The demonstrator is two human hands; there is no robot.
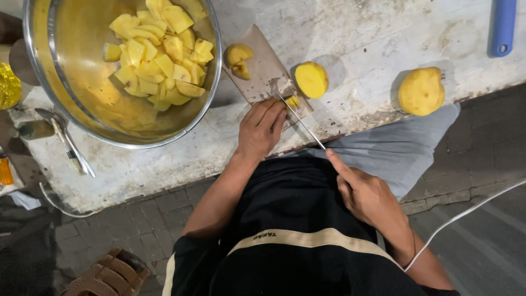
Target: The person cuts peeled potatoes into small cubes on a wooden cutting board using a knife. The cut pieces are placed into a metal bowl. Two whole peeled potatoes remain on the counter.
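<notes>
Seen from above: left hand (pixel 262 129) pressed flat on a small brown rectangular cutting board (pixel 263 68), fingers (pixel 272 112) curled over a small yellow peeled potato piece (pixel 293 102) to pin it steady. Right hand (pixel 368 196) closed around the handle of a thin steel knife (pixel 302 123), blade angled down onto the piece — held low for control. Just beside the board on the worn white bench (pixel 350 33), a halved potato (pixel 311 79) and a whole peeled one (pixel 421 91), within reach. Large steel bowl (pixel 211 96) of cut chunks at upper left.
</notes>
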